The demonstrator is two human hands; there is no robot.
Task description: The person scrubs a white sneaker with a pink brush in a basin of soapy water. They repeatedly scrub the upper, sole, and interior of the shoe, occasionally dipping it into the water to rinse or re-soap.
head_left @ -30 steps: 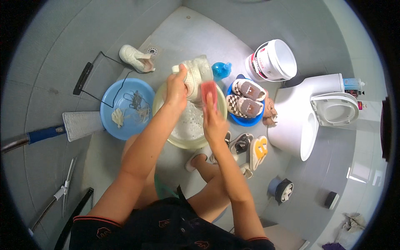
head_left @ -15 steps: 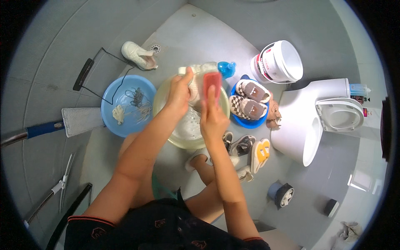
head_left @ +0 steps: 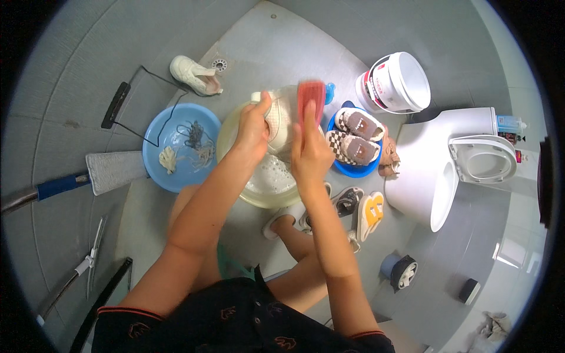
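Observation:
My left hand (head_left: 253,130) is closed round a pale shoe (head_left: 283,125) above a yellowish basin (head_left: 253,194) of foamy water. A pinkish-red scrub brush (head_left: 311,97), slightly blurred, is gripped in my right hand (head_left: 313,154), with a finger stretched along its back. The brush is at the shoe's right side; whether its bristles touch the shoe is hidden. Behind the brush, a bright blue object (head_left: 330,93) shows only in part. Left of the yellowish basin stands a light blue basin (head_left: 154,126) with shoelaces (head_left: 197,147) and a crumpled cream cloth-like piece (head_left: 168,160) inside.
Another white shoe (head_left: 194,75) lies by the floor drain (head_left: 219,65). Checkered slippers (head_left: 347,147) fill a small blue basin, right. Beyond are a white bucket (head_left: 391,85) and a toilet (head_left: 424,176). Yellow slippers (head_left: 369,217) and dark sandals (head_left: 348,201) lie nearer; a mop (head_left: 115,172) reaches in from the left.
My right hand and the brush have shifted to the right and the brush up a little. The shoe in my left hand shows more of its side. The blue object is more covered.

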